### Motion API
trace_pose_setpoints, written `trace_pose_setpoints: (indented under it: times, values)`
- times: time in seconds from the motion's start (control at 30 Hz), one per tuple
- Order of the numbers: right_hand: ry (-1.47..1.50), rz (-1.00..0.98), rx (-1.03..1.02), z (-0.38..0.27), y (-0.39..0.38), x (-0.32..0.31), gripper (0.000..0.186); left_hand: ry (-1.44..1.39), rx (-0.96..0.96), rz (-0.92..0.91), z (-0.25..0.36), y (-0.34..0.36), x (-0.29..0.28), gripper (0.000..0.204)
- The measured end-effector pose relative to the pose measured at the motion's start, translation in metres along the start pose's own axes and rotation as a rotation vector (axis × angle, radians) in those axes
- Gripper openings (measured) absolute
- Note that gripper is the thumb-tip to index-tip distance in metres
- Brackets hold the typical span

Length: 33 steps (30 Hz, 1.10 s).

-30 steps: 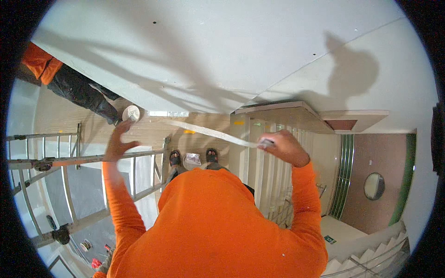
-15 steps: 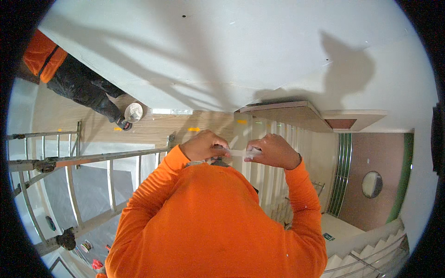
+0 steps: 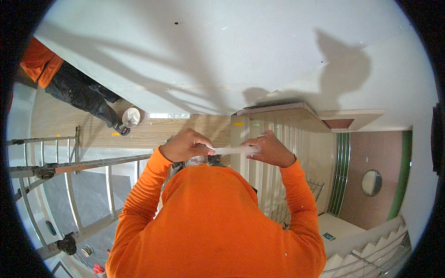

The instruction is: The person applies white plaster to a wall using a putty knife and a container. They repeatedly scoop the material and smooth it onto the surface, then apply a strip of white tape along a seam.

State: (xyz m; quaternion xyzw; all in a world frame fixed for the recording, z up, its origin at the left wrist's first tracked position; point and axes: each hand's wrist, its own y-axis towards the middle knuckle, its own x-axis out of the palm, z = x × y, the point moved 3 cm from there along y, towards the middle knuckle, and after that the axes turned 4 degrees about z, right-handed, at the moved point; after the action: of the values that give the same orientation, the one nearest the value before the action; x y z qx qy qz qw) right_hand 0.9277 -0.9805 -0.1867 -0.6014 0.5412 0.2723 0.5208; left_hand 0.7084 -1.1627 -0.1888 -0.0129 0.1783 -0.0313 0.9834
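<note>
In front of my chest a narrow whitish, partly see-through strip of tape (image 3: 228, 150) is stretched straight between my hands. My left hand (image 3: 186, 145) pinches one end of it between thumb and fingers. The other end is gripped by my right hand (image 3: 272, 149), where a paler bunched part, perhaps the roll, is partly hidden by the fingers. Both hands are in the air, apart from the pale wall (image 3: 208, 60) ahead of me.
A metal ladder (image 3: 110, 190) stands to my left. Beyond it are a co-worker's dark-trousered legs (image 3: 76, 95) and a white bucket (image 3: 131, 117) on the wood-look floor (image 3: 206, 121). Steps (image 3: 252, 173) drop away below my right hand. More stairs (image 3: 371, 259) lie at lower right.
My left hand has moved left, away from the right hand. A longer length of tape now shows between them. My right hand has shifted slightly left and lower.
</note>
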Motion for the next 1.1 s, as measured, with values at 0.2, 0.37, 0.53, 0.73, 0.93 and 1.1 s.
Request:
trace_pose_setpoints:
  times: [0.2,0.37,0.53,0.73,0.93,1.1]
  values:
    - [0.108,0.123,-0.113,-0.008,0.008,-0.003,0.03,0.089,-0.144,0.036,-0.014,-0.013,-0.017,0.019]
    - [0.397,0.181,-0.045,0.026,0.006,-0.001,0.03,0.152,-0.211,0.164,-0.035,-0.027,-0.041,0.027]
    - [0.363,0.33,-0.084,0.064,-0.006,0.001,0.031,0.027,-0.44,0.258,-0.085,-0.071,-0.073,0.027]
    - [0.033,0.466,0.07,0.175,-0.033,0.027,0.028,0.039,-0.611,0.353,-0.114,-0.113,-0.113,0.024]
    - [-0.008,0.546,0.463,0.24,-0.028,0.053,0.031,0.003,-0.712,0.487,-0.201,-0.159,-0.137,0.024]
    - [0.363,0.454,0.499,0.222,0.01,0.071,0.03,-0.132,-0.51,0.74,-0.279,-0.19,-0.142,0.02]
